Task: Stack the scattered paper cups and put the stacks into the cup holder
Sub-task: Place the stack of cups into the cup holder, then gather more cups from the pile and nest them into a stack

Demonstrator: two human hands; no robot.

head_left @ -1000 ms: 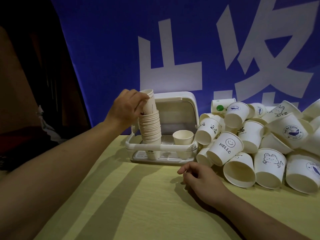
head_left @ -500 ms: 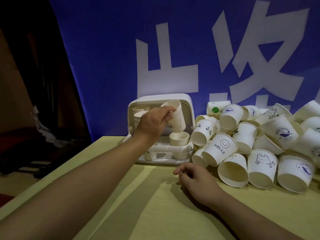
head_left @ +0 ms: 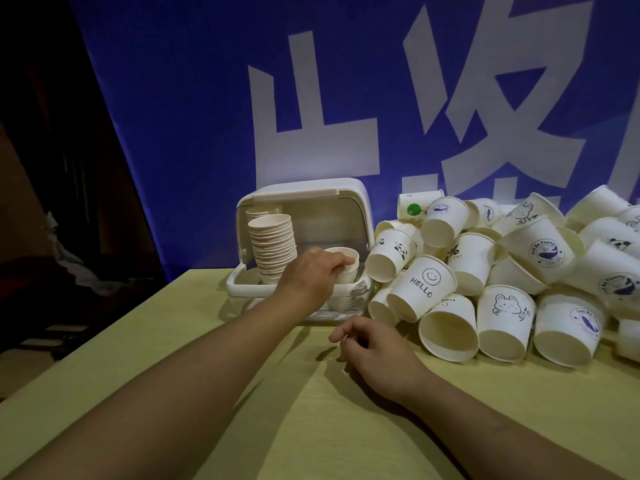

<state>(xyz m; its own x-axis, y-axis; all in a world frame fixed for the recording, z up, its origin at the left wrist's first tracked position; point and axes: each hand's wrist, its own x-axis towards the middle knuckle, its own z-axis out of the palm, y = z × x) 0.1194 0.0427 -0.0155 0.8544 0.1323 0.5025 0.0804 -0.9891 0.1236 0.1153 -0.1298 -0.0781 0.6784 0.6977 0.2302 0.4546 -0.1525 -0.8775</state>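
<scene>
Cup holder (head_left: 349,209) sits at the back of the table (head_left: 311,427), lid flipped up. Inside on its left: tall stack of cups (head_left: 273,247), upright. Just right of the stack, left hand (head_left: 311,275) grips a single cup (head_left: 346,265), fingers curled round its side, cup upright inside the holder. Right hand (head_left: 374,351) rests on the table in front of the holder, fingers loosely curled, holding nothing. Right of the holder: big pile of loose cups (head_left: 502,271) lying on their sides, most mouths facing the camera, one marked HELLO at the pile's near left
</scene>
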